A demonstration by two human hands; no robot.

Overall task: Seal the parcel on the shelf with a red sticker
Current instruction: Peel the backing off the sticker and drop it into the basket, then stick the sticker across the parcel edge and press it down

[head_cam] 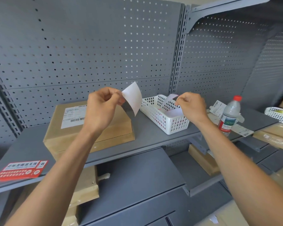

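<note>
Nearest, at the left front edge of the grey metal shelf (147, 132), lies a small stack of glossy red stickers (20, 170) printed with white text. Above the shelf both hands are raised and pinched narrow: the left hand (101, 108) grips a curled sheet (132, 98), white on one face and dark grey on the other, which looks like a backing liner; the right hand (191, 106) pinches a thin pale strip (170, 97) with a trace of red at its edge, probably the sticker's underside, though its printed face is hidden. The parcel (88, 128), a flat brown cardboard box with a white barcoded shipping label, sits on the shelf directly below and just behind the left hand, its long axis running left to right; the left hand is nearer, so the right hand would have to carry the strip leftward and down to reach its seam. Just beside the parcel's right end stands a white perforated plastic basket (162, 115) holding more slips. Further right stands a clear water bottle (229, 115) with a red cap, and behind everything, grey pegboard.
</note>
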